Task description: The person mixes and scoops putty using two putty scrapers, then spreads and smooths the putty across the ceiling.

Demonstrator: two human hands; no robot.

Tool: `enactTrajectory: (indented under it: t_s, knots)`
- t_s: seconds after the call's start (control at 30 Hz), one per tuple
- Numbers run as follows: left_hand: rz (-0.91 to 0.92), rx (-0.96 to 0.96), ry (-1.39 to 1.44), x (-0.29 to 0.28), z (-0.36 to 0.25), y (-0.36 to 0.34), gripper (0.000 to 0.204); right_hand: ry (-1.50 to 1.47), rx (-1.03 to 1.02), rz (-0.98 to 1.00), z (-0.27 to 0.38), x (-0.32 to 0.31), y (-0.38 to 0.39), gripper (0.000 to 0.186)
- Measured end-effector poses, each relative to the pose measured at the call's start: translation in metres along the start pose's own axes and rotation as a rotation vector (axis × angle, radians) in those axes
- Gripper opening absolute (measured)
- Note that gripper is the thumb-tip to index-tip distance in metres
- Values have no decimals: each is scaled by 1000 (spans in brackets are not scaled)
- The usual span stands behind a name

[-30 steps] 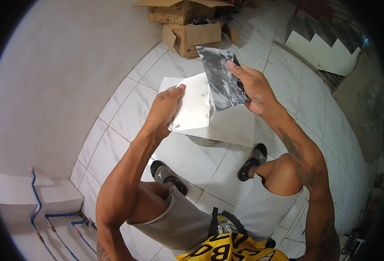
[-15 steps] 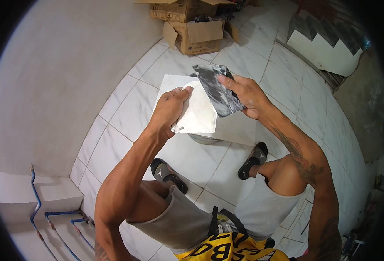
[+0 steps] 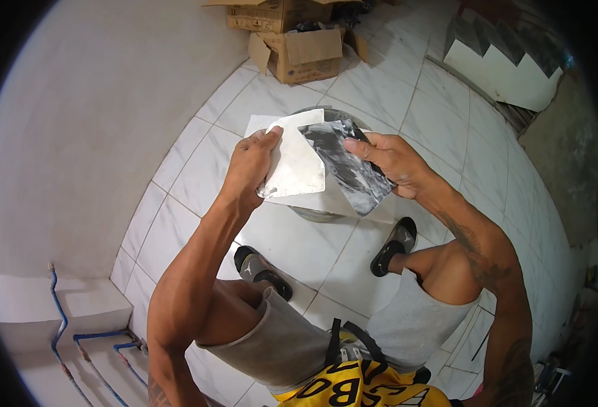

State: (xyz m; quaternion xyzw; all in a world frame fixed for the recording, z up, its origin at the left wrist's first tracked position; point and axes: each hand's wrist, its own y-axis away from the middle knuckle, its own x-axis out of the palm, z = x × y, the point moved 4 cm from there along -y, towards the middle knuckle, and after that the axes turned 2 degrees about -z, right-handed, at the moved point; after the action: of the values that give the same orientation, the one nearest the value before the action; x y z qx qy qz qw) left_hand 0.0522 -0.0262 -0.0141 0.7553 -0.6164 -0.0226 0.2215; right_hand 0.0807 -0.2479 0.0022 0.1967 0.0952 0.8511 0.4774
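Observation:
My left hand (image 3: 250, 165) grips the left edge of a white flat tile piece (image 3: 297, 163), held up in front of me. Against the tile's right side my right hand (image 3: 392, 161) presses a dark grey, smeared sheet (image 3: 348, 169) that looks like sandpaper or a dirty cloth. Under the tile, partly hidden, a round metal basin (image 3: 319, 215) stands on the white tiled floor (image 3: 373, 88). I am crouching, with both knees and black sandals visible below.
Open cardboard boxes (image 3: 299, 41) stand at the far wall. A white zigzag-cut piece (image 3: 502, 68) lies at the upper right. A plain wall (image 3: 89, 122) runs along the left, with blue pipes (image 3: 75, 336) on a step at the lower left.
Both hands and the tile have come lower and nearer to me. The dark sheet has slid down across the tile's face, from its upper right toward its lower right.

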Motion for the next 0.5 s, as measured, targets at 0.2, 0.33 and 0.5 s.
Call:
enactTrajectory:
  t_s: [0.2, 0.33, 0.5]
  knots:
    - [39, 45, 27, -4, -7, -2, 31, 35, 53, 16, -3, -14, 8, 34]
    - [-10, 28, -25, -4, -14, 2, 33, 125, 0, -61, 5, -28, 14, 32]
    - [-60, 29, 9, -9, -17, 2, 35, 7, -145, -60, 16, -31, 13, 30]
